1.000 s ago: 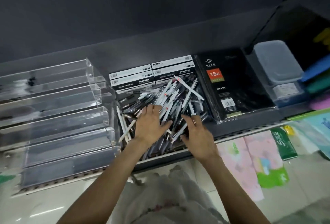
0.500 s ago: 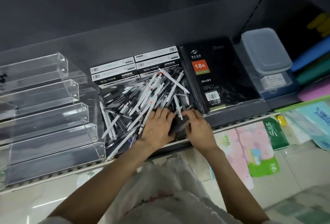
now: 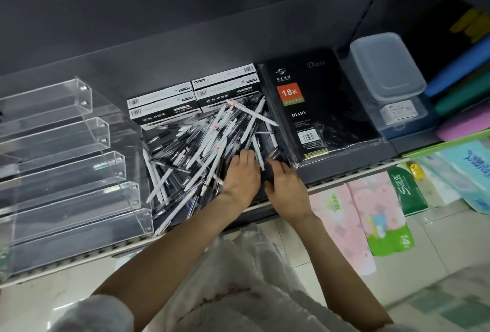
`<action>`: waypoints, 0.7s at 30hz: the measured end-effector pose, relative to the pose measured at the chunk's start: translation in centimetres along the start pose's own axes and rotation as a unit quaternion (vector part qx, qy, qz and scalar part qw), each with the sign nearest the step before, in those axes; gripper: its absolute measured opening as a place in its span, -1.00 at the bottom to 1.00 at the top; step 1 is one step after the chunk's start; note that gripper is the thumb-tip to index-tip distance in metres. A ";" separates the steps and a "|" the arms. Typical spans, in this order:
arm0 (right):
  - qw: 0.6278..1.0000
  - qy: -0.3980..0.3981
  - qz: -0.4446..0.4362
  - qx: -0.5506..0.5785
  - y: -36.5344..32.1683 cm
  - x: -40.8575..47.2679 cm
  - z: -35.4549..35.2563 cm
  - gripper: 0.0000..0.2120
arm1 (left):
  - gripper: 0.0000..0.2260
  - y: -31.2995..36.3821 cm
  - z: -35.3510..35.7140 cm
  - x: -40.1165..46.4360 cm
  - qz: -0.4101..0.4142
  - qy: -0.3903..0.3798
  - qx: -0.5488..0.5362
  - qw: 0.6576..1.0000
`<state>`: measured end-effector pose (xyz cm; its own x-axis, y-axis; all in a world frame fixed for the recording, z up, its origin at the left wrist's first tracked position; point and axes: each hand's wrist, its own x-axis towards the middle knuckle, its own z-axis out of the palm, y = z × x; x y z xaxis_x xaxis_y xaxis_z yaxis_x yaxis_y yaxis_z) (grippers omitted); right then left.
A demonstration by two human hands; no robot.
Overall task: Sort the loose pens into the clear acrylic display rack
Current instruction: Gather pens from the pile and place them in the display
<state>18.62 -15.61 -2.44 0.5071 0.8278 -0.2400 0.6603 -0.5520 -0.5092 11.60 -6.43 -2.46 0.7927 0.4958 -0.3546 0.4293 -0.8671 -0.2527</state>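
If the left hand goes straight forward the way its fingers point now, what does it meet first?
The left hand already rests on the heap of loose black and white pens. Going on, it would probably push through more pens towards the black-and-white gel pen boxes.

White and black pens (image 3: 201, 151) are showing red bands; the black diary (image 3: 315, 111) is bearing an orange label; the acrylic rack (image 3: 61, 146) is looking clear.

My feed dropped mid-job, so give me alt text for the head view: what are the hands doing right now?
Both hands, left hand and right hand, rest at the near right edge of a pile of loose pens on a dark shelf. The clear acrylic display rack stands left of the pile, with no pens visible in its tiers. Pen boxes sit behind the pile, a black diary to its right.
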 end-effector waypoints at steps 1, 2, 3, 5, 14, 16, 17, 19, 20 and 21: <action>1.000 0.007 0.002 0.018 -0.1 0.0 0.0 -0.52 | -0.65 -0.1 -0.1 0.0 0.003 -0.010 -0.031 0.999; 0.999 0.021 0.001 0.042 -0.1 -0.1 0.0 -0.51 | -0.63 -0.4 -0.3 -0.1 0.004 -0.006 -0.080 0.997; 0.997 0.038 -0.004 0.071 -0.1 -0.1 -0.1 -0.49 | -0.63 -0.8 -0.6 -0.3 0.009 0.005 -0.135 0.991; 0.987 0.064 -0.025 0.144 -0.2 -0.3 -0.1 -0.44 | -0.67 -1.9 -1.3 -0.8 0.019 0.008 -0.258 0.966; 0.944 0.030 0.016 0.327 -2.2 0.6 -0.8 -0.45 | -0.80 -5.1 -2.5 -0.6 -0.128 -0.076 -0.782 0.606; 0.938 0.029 0.029 0.343 -2.4 0.5 -1.2 -0.50 | -0.76 -5.5 -2.5 -1.2 -0.145 -0.081 -0.827 0.537; 0.935 0.033 0.030 0.352 -2.4 0.4 -1.3 -0.53 | -0.75 -5.6 -2.3 -1.6 -0.143 -0.089 -0.842 0.513; 0.923 0.042 0.034 0.380 -2.5 0.1 -1.5 -0.59 | -0.73 -5.9 -1.8 -2.6 -0.128 -0.102 -0.863 0.479; 0.916 0.048 0.037 0.396 -2.6 0.0 -1.5 -0.62 | -0.73 -6.0 -1.6 -3.2 -0.112 -0.107 -0.874 0.461; 0.909 0.055 0.039 0.412 -2.7 0.0 -1.7 -0.65 | -0.72 -6.2 -1.5 -3.9 -0.093 -0.110 -0.883 0.447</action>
<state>17.75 -14.33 0.33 0.6171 0.7493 -0.2404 0.0046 -0.3089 -0.9511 6.52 -3.10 1.85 0.6944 0.3905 -0.6044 0.3058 0.6001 0.7392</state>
